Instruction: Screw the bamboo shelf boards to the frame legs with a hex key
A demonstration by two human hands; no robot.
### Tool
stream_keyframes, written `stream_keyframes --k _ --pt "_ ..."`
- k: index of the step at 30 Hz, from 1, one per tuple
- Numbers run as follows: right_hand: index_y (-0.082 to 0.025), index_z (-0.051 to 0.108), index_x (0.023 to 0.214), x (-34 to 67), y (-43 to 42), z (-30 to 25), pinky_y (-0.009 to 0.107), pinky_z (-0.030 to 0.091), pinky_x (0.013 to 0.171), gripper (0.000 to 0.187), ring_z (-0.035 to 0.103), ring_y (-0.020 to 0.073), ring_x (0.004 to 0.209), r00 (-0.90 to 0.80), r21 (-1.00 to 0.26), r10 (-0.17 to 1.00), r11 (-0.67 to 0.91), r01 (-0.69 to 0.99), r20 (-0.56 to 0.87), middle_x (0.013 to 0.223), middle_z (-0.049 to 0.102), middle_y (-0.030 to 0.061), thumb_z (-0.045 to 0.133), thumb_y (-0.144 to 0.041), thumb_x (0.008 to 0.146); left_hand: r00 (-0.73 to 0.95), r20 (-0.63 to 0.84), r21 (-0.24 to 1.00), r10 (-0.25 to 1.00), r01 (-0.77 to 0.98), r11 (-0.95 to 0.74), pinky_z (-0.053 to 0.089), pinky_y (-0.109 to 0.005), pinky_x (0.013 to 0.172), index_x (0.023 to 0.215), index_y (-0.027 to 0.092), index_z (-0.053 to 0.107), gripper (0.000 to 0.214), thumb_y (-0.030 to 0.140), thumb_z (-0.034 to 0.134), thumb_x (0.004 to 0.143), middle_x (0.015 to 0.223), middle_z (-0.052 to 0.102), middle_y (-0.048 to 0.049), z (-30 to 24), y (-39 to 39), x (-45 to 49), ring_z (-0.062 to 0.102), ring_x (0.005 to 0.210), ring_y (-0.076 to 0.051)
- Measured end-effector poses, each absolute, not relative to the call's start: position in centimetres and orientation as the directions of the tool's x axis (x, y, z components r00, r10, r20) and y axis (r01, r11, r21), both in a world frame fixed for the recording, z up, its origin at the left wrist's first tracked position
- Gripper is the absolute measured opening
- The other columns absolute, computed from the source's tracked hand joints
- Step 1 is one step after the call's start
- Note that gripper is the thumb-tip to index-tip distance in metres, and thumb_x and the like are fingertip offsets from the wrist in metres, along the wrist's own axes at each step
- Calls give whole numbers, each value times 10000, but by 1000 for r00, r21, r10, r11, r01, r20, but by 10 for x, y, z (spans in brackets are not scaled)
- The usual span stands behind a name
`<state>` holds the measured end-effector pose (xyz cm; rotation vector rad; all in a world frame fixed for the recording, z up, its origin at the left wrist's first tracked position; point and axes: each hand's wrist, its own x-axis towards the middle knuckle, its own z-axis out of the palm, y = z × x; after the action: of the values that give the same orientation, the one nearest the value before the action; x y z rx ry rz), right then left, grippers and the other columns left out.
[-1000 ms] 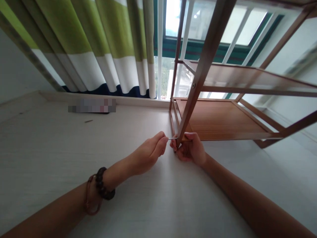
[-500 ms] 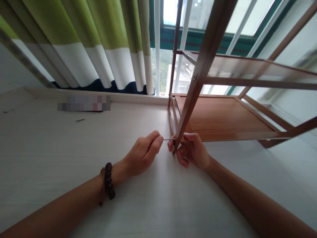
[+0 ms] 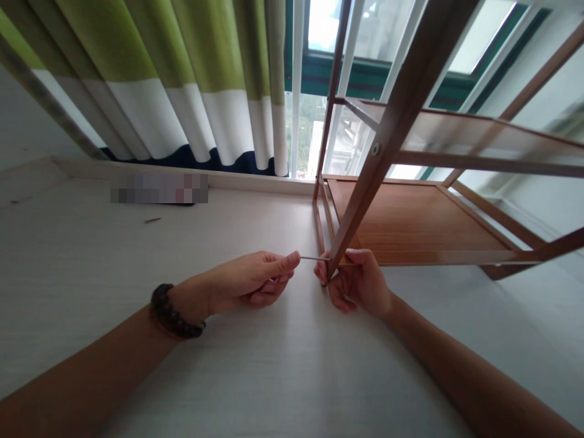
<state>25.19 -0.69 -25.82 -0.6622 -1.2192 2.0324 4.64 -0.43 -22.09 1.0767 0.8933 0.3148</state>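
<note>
My left hand [image 3: 255,278] pinches a hex key [image 3: 314,258] between thumb and fingers. Only the thin, straight metal shaft shows; the end in the hand is hidden. The shaft's tip meets the lower end of the front leg of a brown wooden shelf rack [image 3: 438,213]. Around the bottom of that leg, my right hand [image 3: 365,286] is closed on the rack, with fingertips showing on the leg's left side and the thumb on the lower shelf's edge. A bolt head [image 3: 376,149] sits higher on the same leg.
A small thin stick-like piece [image 3: 152,220] lies on the pale surface [image 3: 228,225] at left. Behind it is a blurred-out flat item [image 3: 159,188] near the back ledge. A green and white curtain [image 3: 205,91] hangs before a barred window [image 3: 310,121].
My left hand has rolled over on the hex key, from knuckles up to a thumb-on-top pinch, with the wrist turned. My right hand stays on the rack; the view has shifted slightly.
</note>
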Motion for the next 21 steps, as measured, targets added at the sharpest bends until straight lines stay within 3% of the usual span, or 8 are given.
stream_keyframes --k 5,10,15,21 --pt "-148 454 770 251 -7 -257 179 156 232 368 352 50 264 -620 -893 780 -333 -301 -82 638 475 -10 239 -447 759 489 -264 965 831 133 228 219 -146 358 809 171 522 283 392 649 686 568 451 49 -221 -2 47 345 427 -30" --pt "-141 465 724 248 -10 -257 177 125 250 386 264 26 251 -578 -903 812 -303 -303 -78 607 447 -22 228 -443 772 431 -115 986 895 156 52 251 -151 372 751 147 598 210 320 681 665 494 460 55 -216 -5 50 368 421 -30" --pt "-142 457 682 245 -12 -256 180 121 259 402 267 25 249 -548 -918 833 -267 -293 -68 603 438 -20 204 -438 779 453 -130 978 882 203 40 260 -158 357 747 146 623 192 313 676 670 479 475 50 -208 -6 47 371 392 -31" --pt "-134 468 667 244 -11 -256 177 111 252 411 288 27 247 -543 -923 839 -235 -305 -35 608 444 -17 213 -435 782 522 -271 940 809 326 105 291 -152 331 826 148 664 253 372 621 717 528 520 23 -204 -1 37 392 378 -33"
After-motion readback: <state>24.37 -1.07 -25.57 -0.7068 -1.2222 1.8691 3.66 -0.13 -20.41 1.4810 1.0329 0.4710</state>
